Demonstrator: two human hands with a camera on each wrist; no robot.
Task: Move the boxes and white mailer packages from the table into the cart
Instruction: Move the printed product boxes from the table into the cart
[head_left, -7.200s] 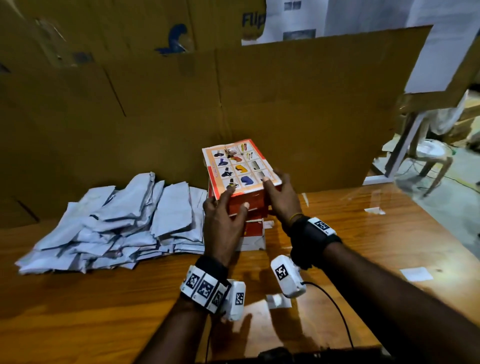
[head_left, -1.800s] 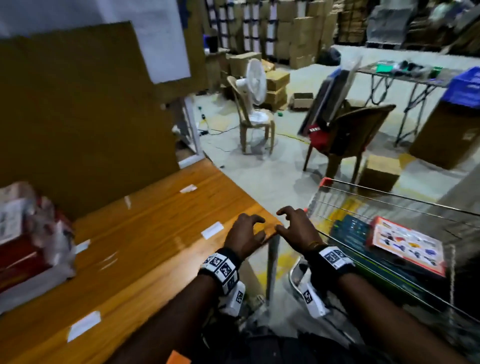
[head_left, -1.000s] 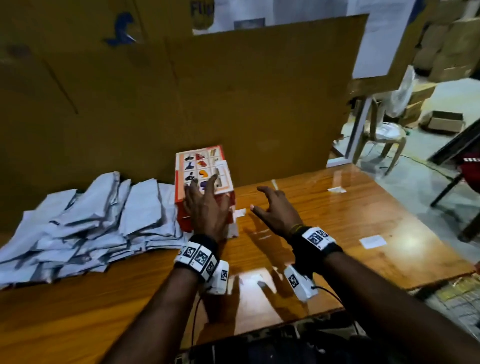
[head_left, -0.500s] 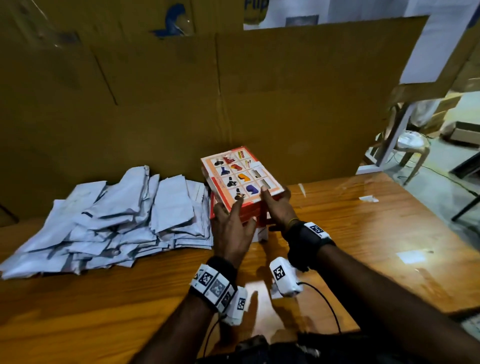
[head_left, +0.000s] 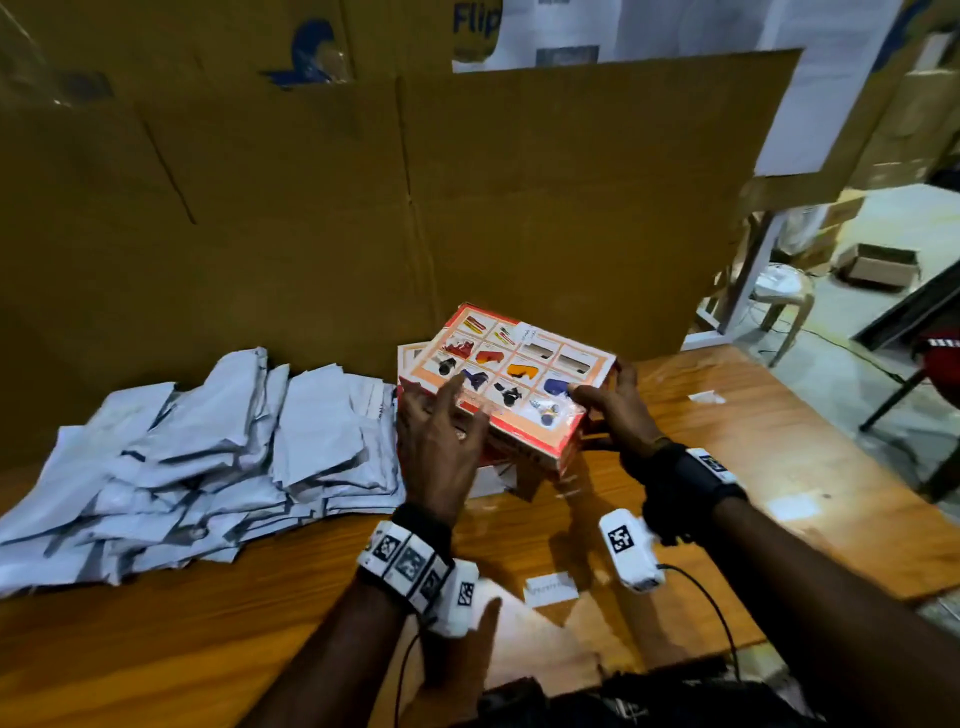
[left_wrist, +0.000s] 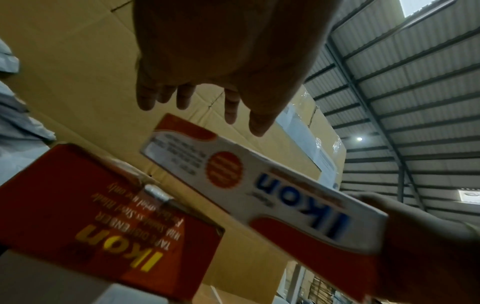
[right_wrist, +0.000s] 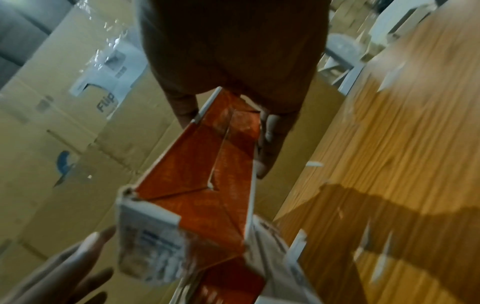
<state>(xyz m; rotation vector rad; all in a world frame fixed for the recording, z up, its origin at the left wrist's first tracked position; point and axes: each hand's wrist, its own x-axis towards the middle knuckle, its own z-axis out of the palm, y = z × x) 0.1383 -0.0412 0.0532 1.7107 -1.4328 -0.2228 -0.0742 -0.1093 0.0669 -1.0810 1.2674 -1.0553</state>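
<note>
Wooden table (head_left: 779, 457) | mailers (head_left: 208, 467) beside boxes (head_left: 514, 374) | cardboard wall (head_left: 545, 208) behind

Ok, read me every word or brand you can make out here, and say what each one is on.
"Flip", cut off: cardboard wall.
"Ikon", blue: side of the lifted box, held by the right hand.
"Ikon" and "TAPE DISPENSER": red box below it.
Small print on both boxes and the table label: too blurred to read.
</note>
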